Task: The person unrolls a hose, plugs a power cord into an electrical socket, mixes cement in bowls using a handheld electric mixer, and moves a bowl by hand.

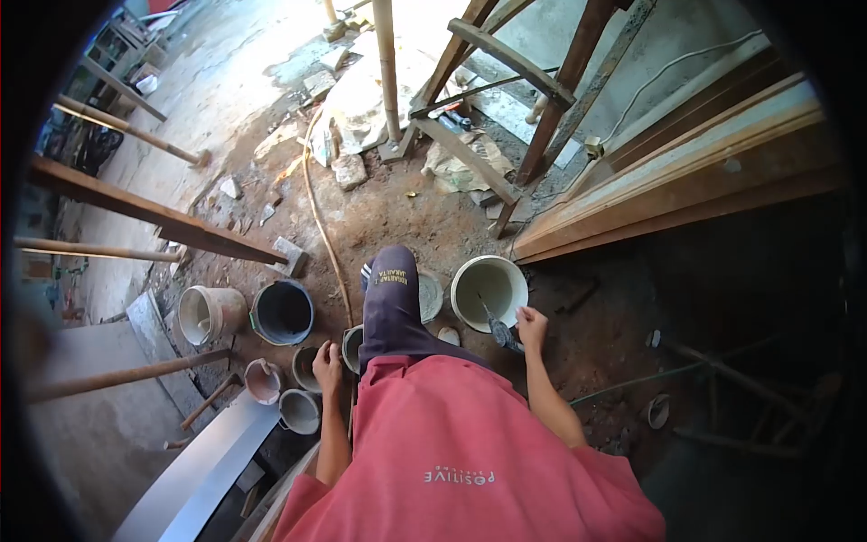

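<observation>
My right hand (531,329) is closed at the right rim of a large pale bucket (519,280). What its fingers hold, if anything, is hidden. Beside that hand, a grey power tool resembling a drill (503,336) leans at the rim, its thin shaft reaching into the bucket. My left hand (327,367) has its fingers curled between a small dark bucket (305,369) and another bucket (352,347) partly covered by my leg. I cannot make out what it grips. A smaller bucket with grey contents (430,296) stands between my knee and the large bucket.
At left stand a white bucket (213,313), a black bucket (283,313) and smaller pails (299,411). A hose (322,217) crosses the dirt. Wooden props (163,215) slant at left; a wooden trestle (560,99) and long planks (677,181) are ahead and right.
</observation>
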`<action>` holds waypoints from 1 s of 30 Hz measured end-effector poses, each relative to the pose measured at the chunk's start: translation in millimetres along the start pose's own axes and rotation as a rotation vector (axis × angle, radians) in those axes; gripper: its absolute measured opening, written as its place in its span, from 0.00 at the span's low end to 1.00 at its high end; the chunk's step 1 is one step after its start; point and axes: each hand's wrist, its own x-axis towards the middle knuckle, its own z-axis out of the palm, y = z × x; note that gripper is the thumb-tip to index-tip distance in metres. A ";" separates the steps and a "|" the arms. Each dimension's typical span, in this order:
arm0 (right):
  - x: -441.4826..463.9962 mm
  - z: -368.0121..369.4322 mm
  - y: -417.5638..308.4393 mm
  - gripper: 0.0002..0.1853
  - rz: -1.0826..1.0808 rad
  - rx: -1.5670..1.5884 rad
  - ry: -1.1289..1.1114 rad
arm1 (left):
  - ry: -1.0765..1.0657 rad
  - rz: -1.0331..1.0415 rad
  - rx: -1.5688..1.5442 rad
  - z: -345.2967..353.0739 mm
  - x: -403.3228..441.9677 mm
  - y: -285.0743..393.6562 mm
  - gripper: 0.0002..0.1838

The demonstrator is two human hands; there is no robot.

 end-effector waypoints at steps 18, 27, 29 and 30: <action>476.3 328.2 -154.8 0.17 -0.169 -0.670 0.126 | -0.470 0.079 -0.085 273.2 333.8 134.0 0.21; 680.5 396.3 13.1 0.24 -1.064 -0.956 0.230 | -0.822 -0.117 0.063 387.8 361.4 60.9 0.24; 711.8 412.0 31.2 0.24 -1.053 -0.753 0.230 | -0.920 -0.174 0.201 395.2 373.2 61.1 0.26; 719.0 421.8 20.4 0.24 -1.051 -0.750 0.240 | -0.920 -0.166 0.207 396.8 378.7 67.4 0.26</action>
